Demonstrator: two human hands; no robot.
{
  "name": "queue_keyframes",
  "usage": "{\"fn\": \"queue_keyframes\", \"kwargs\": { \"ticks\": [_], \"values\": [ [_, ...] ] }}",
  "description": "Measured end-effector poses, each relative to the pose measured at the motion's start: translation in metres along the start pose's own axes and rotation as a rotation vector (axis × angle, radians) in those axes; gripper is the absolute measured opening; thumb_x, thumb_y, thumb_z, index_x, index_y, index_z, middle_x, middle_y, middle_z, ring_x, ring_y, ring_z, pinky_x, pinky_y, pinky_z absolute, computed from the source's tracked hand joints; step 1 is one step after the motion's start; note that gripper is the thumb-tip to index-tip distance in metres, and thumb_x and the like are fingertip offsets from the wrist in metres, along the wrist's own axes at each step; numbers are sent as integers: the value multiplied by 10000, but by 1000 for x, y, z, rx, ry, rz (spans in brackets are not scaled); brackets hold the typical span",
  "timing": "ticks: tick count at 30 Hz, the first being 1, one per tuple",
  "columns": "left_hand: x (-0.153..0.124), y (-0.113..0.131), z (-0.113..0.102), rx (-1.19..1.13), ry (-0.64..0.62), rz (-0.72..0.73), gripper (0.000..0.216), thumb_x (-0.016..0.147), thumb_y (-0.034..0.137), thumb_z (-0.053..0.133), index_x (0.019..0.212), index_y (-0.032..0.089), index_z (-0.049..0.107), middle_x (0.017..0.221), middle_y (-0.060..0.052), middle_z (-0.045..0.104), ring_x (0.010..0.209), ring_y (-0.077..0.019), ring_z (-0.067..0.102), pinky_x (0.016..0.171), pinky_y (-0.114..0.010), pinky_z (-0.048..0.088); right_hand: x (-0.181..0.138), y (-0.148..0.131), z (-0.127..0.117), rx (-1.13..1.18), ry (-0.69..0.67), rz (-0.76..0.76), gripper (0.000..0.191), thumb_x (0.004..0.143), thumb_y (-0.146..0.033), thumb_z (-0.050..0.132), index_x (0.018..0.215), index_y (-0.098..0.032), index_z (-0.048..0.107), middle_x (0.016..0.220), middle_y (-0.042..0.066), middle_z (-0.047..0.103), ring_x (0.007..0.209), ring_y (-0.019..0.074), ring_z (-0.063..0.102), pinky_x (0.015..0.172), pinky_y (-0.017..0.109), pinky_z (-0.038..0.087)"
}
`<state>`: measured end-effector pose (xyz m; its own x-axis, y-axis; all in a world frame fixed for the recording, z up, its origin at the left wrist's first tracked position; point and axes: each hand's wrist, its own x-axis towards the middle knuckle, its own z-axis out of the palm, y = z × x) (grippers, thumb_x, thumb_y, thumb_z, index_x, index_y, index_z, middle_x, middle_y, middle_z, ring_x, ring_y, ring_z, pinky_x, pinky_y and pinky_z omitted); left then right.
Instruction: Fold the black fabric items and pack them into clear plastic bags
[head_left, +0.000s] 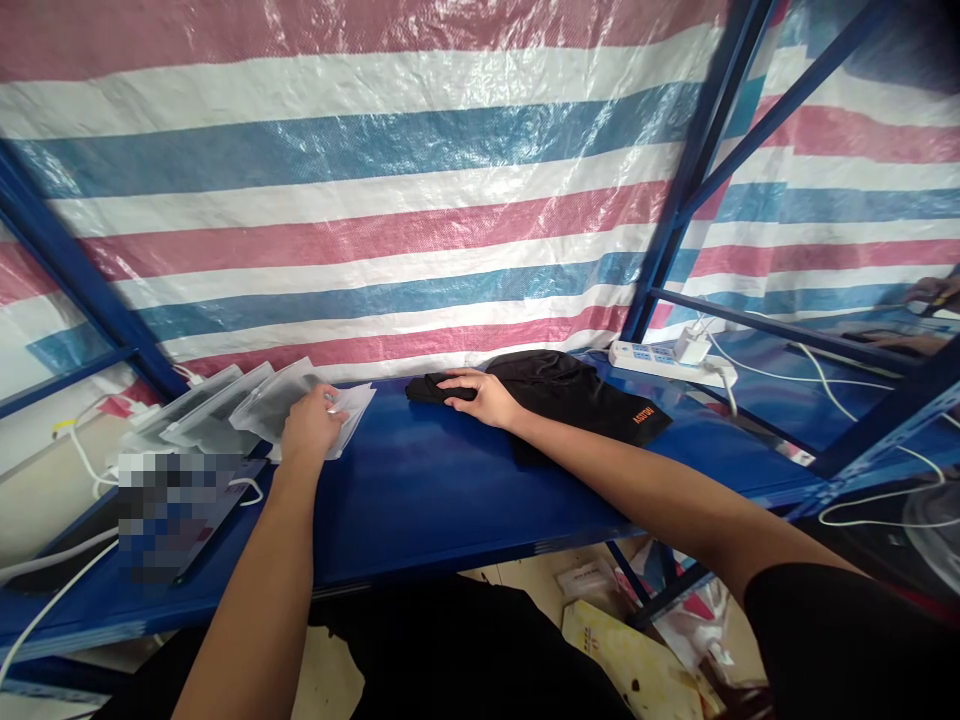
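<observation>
The folded black cloth point(426, 391) lies on the blue shelf point(450, 500), near its back edge, with its right end pinched between the thumb and fingers of the right hand point(487, 398). Just right of it, partly behind that hand, a black garment point(581, 395) with orange lettering is spread out. Left of the cloth, the left hand point(311, 422) curls over white sheets point(358, 412); whether it grips them I cannot tell. Clear packets point(214, 405) lean beyond, and a white power strip point(637, 358) sits far right.
</observation>
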<state>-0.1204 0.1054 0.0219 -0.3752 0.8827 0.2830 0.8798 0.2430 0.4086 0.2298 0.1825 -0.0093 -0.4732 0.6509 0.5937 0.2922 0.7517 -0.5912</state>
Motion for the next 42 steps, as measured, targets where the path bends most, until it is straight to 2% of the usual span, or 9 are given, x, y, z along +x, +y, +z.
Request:
{"fn": "queue_keyframes", "kwargs": {
  "ticks": [5, 9, 14, 21, 24, 27, 33, 38, 42],
  "values": [
    [3, -2, 7, 58, -64, 240, 503, 1016, 316, 612, 1514, 294, 681, 1328, -110, 737, 1250, -314, 695, 1092, -378, 528, 0, 0, -1, 4, 2, 4, 361, 929, -283, 841, 1285, -344, 844, 1478, 72, 724, 1276, 281, 759, 1111, 422, 610],
    [1, 2, 11, 102, -142, 313, 425, 1031, 248, 512, 1304, 295, 834, 1379, -100, 720, 1253, -283, 699, 1127, -336, 513, 0, 2, 0, -1, -1, 8, 362, 934, -296, 837, 1291, -356, 839, 1483, 65, 721, 1260, 281, 765, 1089, 420, 622],
    [0, 6, 6, 164, -112, 213, 449, 1064, 367, 463, 1243, 211, 845, 1370, -155, 744, 1280, -346, 692, 1110, -396, 531, 0, 1, 0, -13, -1, 8, 366, 934, -285, 839, 1294, -353, 839, 1482, 68, 721, 1259, 277, 766, 1125, 431, 601],
    [7, -4, -3, 143, -75, -157, 467, 1022, 456, 514, 1034, 141, 858, 1161, -254, 808, 1128, -454, 747, 941, -496, 585, 0, -1, 0, 1, 6, 18, 360, 912, -286, 859, 1267, -346, 850, 1479, 63, 725, 1203, 273, 789, 1055, 402, 638],
    [9, -7, -7, 76, -25, -105, 375, 994, 440, 590, 1027, 181, 858, 1141, -197, 822, 1150, -421, 744, 991, -466, 575, 1, 0, 0, -5, 5, 9, 361, 914, -279, 857, 1269, -346, 848, 1469, 63, 731, 1243, 278, 773, 1100, 424, 616],
    [5, -4, -13, -22, 148, -51, 283, 928, 390, 705, 1079, 191, 838, 1266, -152, 782, 1195, -375, 724, 1102, -439, 538, 0, 2, 0, -13, 0, 3, 358, 923, -284, 849, 1275, -348, 844, 1467, 63, 731, 1268, 278, 762, 1122, 428, 603],
    [-12, 21, -14, -142, 395, 147, 376, 893, 429, 812, 1187, 215, 717, 1405, -120, 630, 1334, -324, 629, 1216, -412, 478, 1, 2, 2, 14, 32, 18, 342, 921, -307, 850, 1262, -335, 849, 1438, 61, 747, 1252, 275, 764, 1144, 435, 586],
    [-28, 48, 0, -112, 322, 279, 443, 897, 335, 816, 1292, 243, 638, 1500, -114, 552, 1367, -331, 619, 1157, -407, 527, 3, -33, -1, 66, 284, -81, 326, 959, -343, 829, 1283, -313, 835, 1433, 58, 747, 1369, 268, 696, 1255, 441, 499],
    [-35, 63, 10, -158, 239, 411, 525, 879, 230, 810, 1367, 238, 617, 1512, -109, 560, 1346, -328, 651, 1130, -409, 552, -3, -64, -4, -36, 146, -302, 316, 1030, -335, 748, 1340, -350, 808, 1601, 34, 626, 1474, 283, 613, 1257, 437, 504]
  ]
}}
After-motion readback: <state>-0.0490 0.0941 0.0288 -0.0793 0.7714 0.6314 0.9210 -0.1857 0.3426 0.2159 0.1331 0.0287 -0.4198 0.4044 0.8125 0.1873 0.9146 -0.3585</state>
